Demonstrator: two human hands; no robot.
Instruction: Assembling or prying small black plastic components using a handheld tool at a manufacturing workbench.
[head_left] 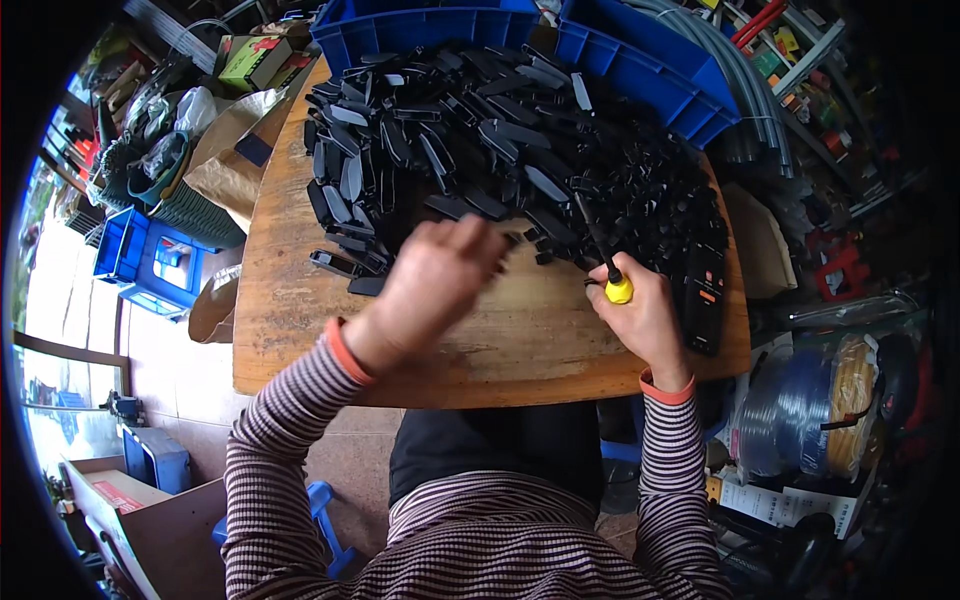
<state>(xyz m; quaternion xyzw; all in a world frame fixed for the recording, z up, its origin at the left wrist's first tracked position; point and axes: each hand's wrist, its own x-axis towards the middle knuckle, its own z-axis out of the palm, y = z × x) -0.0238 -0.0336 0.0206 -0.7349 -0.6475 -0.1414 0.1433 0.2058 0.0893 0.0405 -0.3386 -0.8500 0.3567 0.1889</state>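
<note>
Seen from above, a person in a striped long-sleeved top sits at a small worn wooden table [300, 300]. The left hand [435, 280] reaches forward over the middle of the table, fingers curled toward the near edge of a large heap of flat black plastic parts [480, 140]; the hand is motion-blurred, so I cannot tell whether its fingers hold a part or are only touching the heap. The right hand [645, 320] rests on the table toward the right, fingers closed around a screwdriver with a yellow and black handle [618, 288]. Its dark shaft angles up and to the left, with the tip lying among the black parts. The heap covers the far half of the table and spills toward the right edge. Just right of the right hand lies a longer black rectangular piece with a small orange mark [705, 290]. Beyond the heap stand two blue plastic crates [640, 60], touching the table's far side. Left of the table sit brown paper bags [225, 150] and a smaller blue bin [150, 265] on the floor.
</note>
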